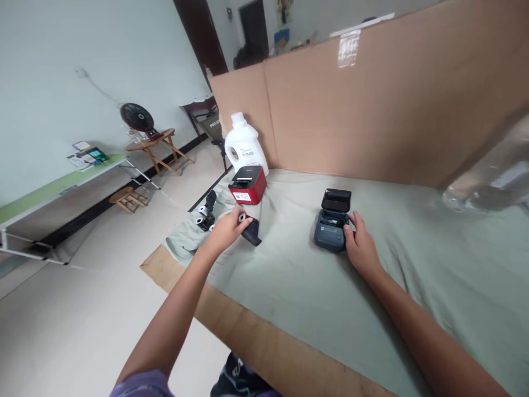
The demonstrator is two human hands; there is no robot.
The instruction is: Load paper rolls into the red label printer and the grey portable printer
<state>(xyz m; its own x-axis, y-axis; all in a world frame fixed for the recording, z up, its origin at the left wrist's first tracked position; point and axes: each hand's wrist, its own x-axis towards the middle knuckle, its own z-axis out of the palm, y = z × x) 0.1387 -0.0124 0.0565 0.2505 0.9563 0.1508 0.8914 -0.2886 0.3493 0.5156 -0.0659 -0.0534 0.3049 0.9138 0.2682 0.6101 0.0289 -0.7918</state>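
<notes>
My left hand (230, 226) is closed on a roll of black label paper (251, 230) with a white core, and its loose end trails toward the cloth. To the left, several similar rolls (203, 219) lie in a group. My right hand (362, 246) grips the right side of a small dark blue-grey label printer (329, 230), which stands on the cloth. The printer's black lid (336, 199) is raised, showing the inner compartment. Behind my left hand stands a red and black printer (249, 185).
A white jug (244, 144) stands behind the red printer. A cardboard panel (355, 116) rises along the back. Crumpled clear plastic (491, 171) is at the right. The green cloth (289, 292) covers a wooden board (264, 330) whose front edge shows.
</notes>
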